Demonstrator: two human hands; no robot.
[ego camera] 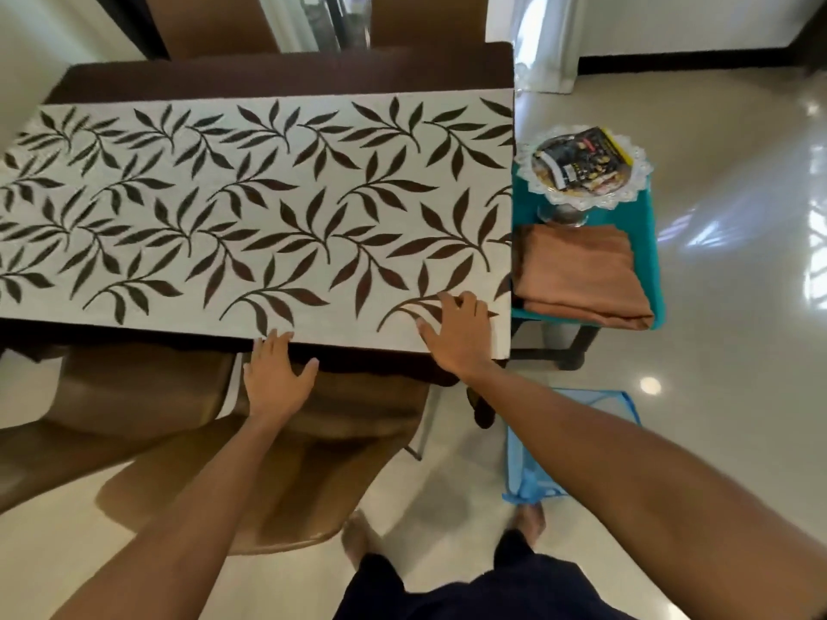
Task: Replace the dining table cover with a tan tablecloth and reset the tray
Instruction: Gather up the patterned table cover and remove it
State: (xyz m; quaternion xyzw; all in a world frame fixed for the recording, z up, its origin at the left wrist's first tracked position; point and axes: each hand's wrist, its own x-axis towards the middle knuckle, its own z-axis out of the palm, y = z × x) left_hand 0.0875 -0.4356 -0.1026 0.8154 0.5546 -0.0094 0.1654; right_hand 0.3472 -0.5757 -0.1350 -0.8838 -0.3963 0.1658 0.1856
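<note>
A white table cover (268,208) printed with dark leaves lies across the dining table, over a dark brown cloth (286,76). My left hand (277,373) rests with spread fingers on the cover's near edge. My right hand (456,333) lies flat on the cover near its right front corner. A folded tan tablecloth (577,275) sits on a teal stool (649,226) to the right of the table. Behind it on the stool stands a glass tray (586,167) on a foot, holding dark packets.
Brown chairs (313,440) stand at the near side of the table, below my arms, and more stand at the far side. A blue mesh basket (559,445) sits on the glossy floor by my feet. Open floor stretches to the right.
</note>
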